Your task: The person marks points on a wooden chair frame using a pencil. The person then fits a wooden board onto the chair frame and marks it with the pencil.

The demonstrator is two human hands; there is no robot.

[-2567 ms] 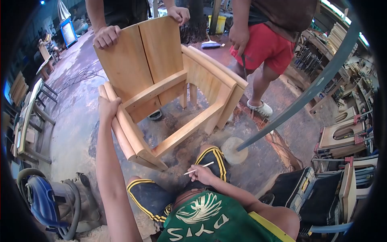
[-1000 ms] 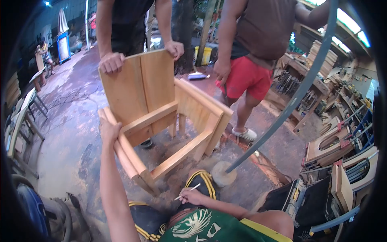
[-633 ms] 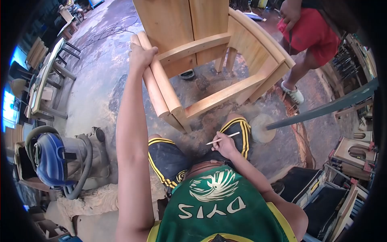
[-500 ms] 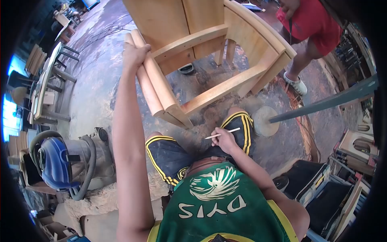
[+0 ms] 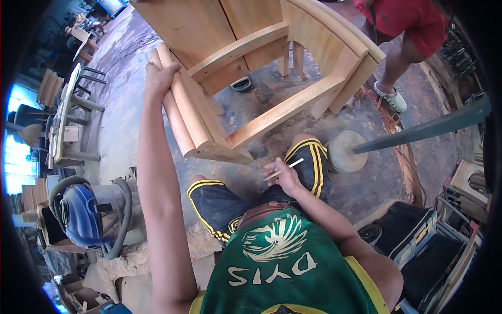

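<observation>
A bare wooden armchair frame [image 5: 285, 114] stands tilted in front of me, its seat opening empty between the rails. My left hand [image 5: 161, 78] is wrapped over the rounded armrest [image 5: 185, 112] on its left side. Above my right thigh, my right hand [image 5: 285, 178] holds a slim pale pencil [image 5: 296, 163] between its fingers, apart from the chair. The curved back rail [image 5: 240, 49] and wide back panels [image 5: 193, 26] show at the top, partly cut off by the view's edge.
A person in red shorts [image 5: 405, 26] stands at the upper right. A grey post on a round base [image 5: 346, 152] leans beside my right knee. A blue vacuum cleaner [image 5: 81, 214] stands left, below a workbench [image 5: 63, 120]. Black tool cases [image 5: 397, 230] lie at right.
The chair's left side and my left hand have shifted left in view. My right hand has turned, and the pencil now slants more steeply. The other person's foot appears slightly further right.
</observation>
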